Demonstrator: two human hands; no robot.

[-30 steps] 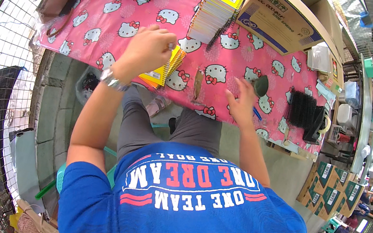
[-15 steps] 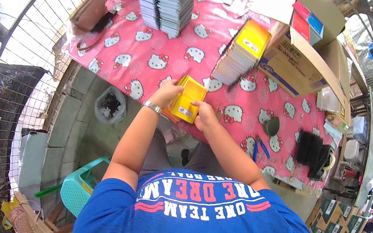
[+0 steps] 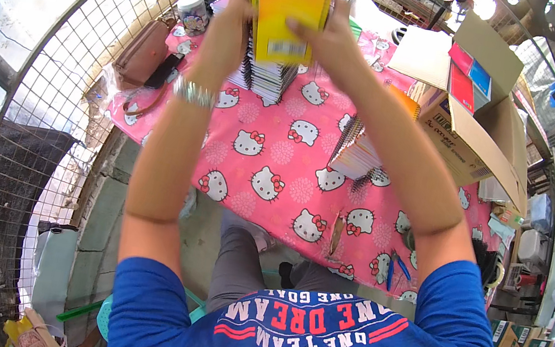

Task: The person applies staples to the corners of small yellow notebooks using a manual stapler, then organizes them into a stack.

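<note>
Both arms are stretched forward over the table's far left part. A yellow spiral notebook (image 3: 289, 19), its cover shading to orange, is held up between my hands, its lower edge toward me. My left hand (image 3: 232, 27) is closed on its left edge. My right hand (image 3: 332, 46) grips its right side, thumb across the cover. Behind and below it stands a tall stack of spiral notebooks (image 3: 270, 84), its top hidden. Whether more than one notebook is in my hands, I cannot tell.
Another notebook stack (image 3: 360, 154) stands under my right forearm on the pink patterned tablecloth (image 3: 244, 175). An open cardboard box (image 3: 453, 143) is at right. Blue-handled pliers (image 3: 399, 269) lie near the front edge. A brown bag (image 3: 142, 54) and a jar (image 3: 192, 13) sit at far left.
My hands have carried the yellow notebook from the table's front edge up and away, to the tall stack at the far left. My body has leaned forward.
</note>
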